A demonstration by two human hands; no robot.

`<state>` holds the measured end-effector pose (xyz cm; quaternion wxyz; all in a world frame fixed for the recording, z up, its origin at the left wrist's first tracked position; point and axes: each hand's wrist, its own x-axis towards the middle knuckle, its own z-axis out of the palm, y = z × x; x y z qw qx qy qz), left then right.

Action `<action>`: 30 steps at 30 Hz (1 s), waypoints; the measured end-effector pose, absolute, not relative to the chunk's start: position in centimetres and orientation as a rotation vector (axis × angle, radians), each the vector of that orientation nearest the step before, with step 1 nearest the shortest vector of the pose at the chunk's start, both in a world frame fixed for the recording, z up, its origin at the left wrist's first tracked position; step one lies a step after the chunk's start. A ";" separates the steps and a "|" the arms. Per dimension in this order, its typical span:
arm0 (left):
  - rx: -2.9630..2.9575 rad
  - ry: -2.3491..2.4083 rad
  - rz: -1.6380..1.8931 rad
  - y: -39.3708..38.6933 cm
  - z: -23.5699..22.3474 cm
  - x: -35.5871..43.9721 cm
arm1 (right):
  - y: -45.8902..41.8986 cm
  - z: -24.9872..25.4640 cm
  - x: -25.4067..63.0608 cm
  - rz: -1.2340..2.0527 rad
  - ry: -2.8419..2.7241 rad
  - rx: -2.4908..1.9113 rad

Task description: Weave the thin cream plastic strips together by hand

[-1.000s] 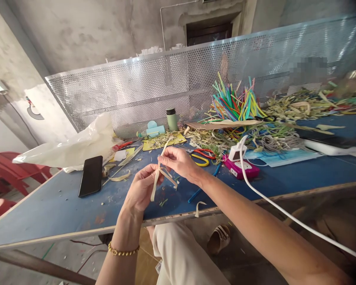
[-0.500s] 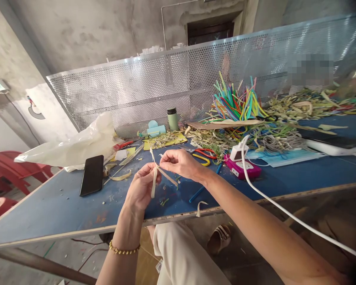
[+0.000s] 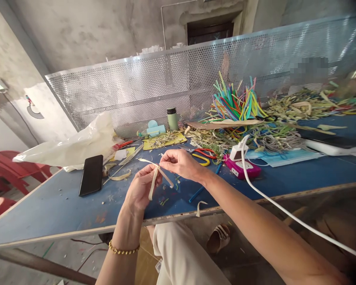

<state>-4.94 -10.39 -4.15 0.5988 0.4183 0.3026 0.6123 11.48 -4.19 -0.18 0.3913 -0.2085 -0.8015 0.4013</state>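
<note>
Two hands meet over the blue table [image 3: 62, 209]: the left hand [image 3: 140, 188] pinches pale strips [image 3: 153, 184] near where they cross, seemingly to stop the crossing slipping, and the right hand [image 3: 179, 163] nips them just beside it. Scissors [image 3: 206, 151] lie beyond, probably for easy reach; a phone [image 3: 91, 175] rests leftward, apparently out of the way.

Left grip [image 3: 139, 188], right grip [image 3: 182, 164], pinched pale strips [image 3: 153, 184]
</note>
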 end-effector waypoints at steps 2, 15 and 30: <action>0.959 0.719 1.421 -10.5 -3.9 -4.8 | -4.3 -0.1 11.5 0.997 -2.036 -0.550; 0.950 0.879 1.398 -11.1 -3.2 -3.9 | -4.0 -0.1 11.3 0.716 -2.107 -0.583; 0.990 0.789 1.277 -11.1 -3.3 -4.3 | -4.8 -0.2 10.8 1.333 -1.845 -0.570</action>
